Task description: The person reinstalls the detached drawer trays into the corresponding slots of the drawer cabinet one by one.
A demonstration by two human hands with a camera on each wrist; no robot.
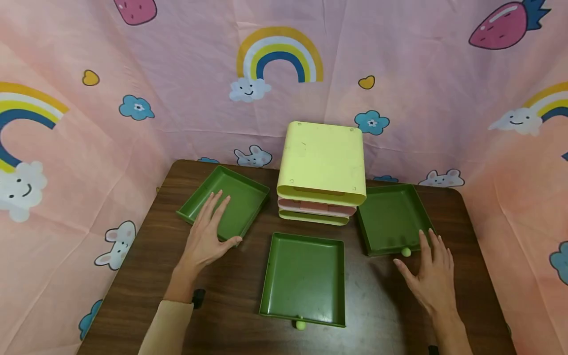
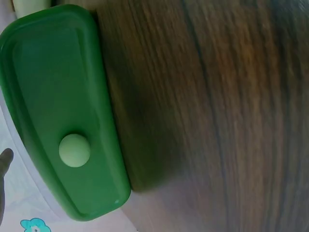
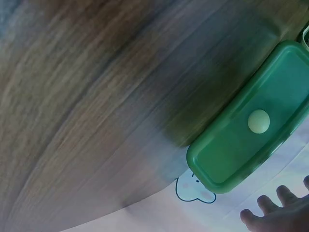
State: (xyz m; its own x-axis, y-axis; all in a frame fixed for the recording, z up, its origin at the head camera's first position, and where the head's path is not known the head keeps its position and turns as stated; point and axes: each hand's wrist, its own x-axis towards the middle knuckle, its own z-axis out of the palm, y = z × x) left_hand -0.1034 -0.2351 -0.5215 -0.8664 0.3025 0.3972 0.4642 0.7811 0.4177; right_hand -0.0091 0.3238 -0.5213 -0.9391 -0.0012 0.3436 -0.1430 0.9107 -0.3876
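Observation:
Three shallow green drawers with light-green round knobs lie on the table. My left hand (image 1: 205, 239) is spread over the near side of the left drawer (image 1: 243, 197), fingers extended and holding nothing. In the left wrist view that drawer's front (image 2: 53, 96) and its knob (image 2: 75, 150) show. My right hand (image 1: 432, 278) hovers beside the near right corner of the right drawer (image 1: 392, 217), fingers apart and holding nothing. The right wrist view shows its front (image 3: 231, 150) and knob (image 3: 259, 121). Between the hands lies the middle drawer (image 1: 306, 278), knob toward me.
At the back of the brown wooden table (image 1: 222, 305) stands a stacked cabinet (image 1: 324, 158), yellow on top with pink and yellow tiers below and open fronts. Pink patterned cloth (image 1: 191, 59) hangs behind the table and along both sides.

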